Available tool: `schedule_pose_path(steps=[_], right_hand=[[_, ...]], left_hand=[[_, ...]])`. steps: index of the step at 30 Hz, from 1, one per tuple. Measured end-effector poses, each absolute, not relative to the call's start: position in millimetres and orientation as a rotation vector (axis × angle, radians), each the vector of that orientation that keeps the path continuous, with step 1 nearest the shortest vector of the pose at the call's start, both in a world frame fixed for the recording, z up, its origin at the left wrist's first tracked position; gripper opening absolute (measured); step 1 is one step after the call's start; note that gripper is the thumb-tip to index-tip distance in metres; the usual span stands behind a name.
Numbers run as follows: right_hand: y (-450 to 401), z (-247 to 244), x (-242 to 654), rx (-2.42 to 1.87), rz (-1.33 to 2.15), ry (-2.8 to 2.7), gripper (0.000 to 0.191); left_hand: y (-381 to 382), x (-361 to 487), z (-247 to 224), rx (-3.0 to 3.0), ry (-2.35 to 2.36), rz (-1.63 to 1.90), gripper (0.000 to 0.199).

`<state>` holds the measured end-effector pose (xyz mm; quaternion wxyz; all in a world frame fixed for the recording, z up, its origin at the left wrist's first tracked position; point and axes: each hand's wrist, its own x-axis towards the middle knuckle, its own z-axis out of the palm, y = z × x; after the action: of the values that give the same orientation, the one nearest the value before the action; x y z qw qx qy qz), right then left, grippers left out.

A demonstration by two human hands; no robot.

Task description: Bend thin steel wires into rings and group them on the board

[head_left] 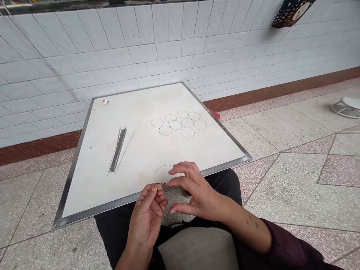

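Small tan piece: at the table's near edge, pinched between thumb and fingers of the left hand. Thin curved wire arcs over the tabletop just beyond it; can't tell if it's seated in the piece. Right hand is just right of the piece, fingers spread, thumb apart, nothing visibly gripped; its fingers overlap the wire's right side, contact unclear.

For the step in hand, I'd keep the left pinch firm so the piece can't twist, guide the wire with light fingertips, and keep the curve even. Main risk, my read: a kink, or the wire springing loose.

Further out on the white table: thin wire rings grouped right of centre toward the far side, some overlapping. Straight wire bundle on the left, a couple of loose strands just right of it.
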<state>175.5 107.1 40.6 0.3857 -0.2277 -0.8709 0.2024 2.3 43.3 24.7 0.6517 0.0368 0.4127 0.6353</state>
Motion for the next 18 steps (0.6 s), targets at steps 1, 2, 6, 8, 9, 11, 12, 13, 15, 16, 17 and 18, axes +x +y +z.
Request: schedule_pose_path(steps=[1, 2, 6, 8, 9, 11, 12, 13, 15, 16, 17, 18], right_hand=[[107.9, 41.0, 176.6, -0.586, 0.515, -2.23, 0.06], [108.8, 41.0, 177.5, -0.592, 0.511, -2.246, 0.072], [111.7, 36.4, 177.5, -0.643, 0.518, -2.277, 0.1], [111.8, 33.1, 175.8, -0.647, 0.535, -2.265, 0.104], [111.6, 31.8, 174.9, -0.646, 0.546, -2.259, 0.104], [110.7, 30.4, 173.3, -0.65, 0.57, -2.258, 0.103], [110.1, 30.1, 172.9, -0.657, 0.584, -2.262, 0.101], [109.6, 30.1, 172.6, -0.667, 0.599, -2.265, 0.098], [108.7, 30.3, 172.4, -0.683, 0.634, -2.27, 0.093], [108.4, 30.2, 172.4, -0.686, 0.654, -2.27, 0.09], [108.3, 30.0, 172.5, -0.685, 0.675, -2.268, 0.088], [108.4, 29.7, 172.5, -0.681, 0.692, -2.267, 0.086]], left_hand=[[43.2, 1.8, 24.6, 0.112, 0.939, 1.416, 0.016], [43.1, 1.4, 24.6, 0.136, 0.94, 1.394, 0.015], [43.0, 1.0, 23.7, 0.189, 0.933, 1.366, 0.014], [43.0, 1.3, 23.0, 0.199, 0.926, 1.355, 0.014], [43.0, 1.4, 22.7, 0.199, 0.925, 1.349, 0.014], [43.1, 1.4, 22.4, 0.194, 0.929, 1.338, 0.013], [43.3, 1.2, 22.4, 0.192, 0.933, 1.334, 0.013], [43.5, 1.0, 22.4, 0.191, 0.935, 1.33, 0.013], [44.1, 0.5, 22.2, 0.198, 0.934, 1.318, 0.013], [44.5, 0.3, 21.9, 0.202, 0.931, 1.311, 0.013], [44.8, 0.1, 21.5, 0.205, 0.926, 1.303, 0.013], [45.1, 0.0, 21.0, 0.206, 0.921, 1.296, 0.012]])
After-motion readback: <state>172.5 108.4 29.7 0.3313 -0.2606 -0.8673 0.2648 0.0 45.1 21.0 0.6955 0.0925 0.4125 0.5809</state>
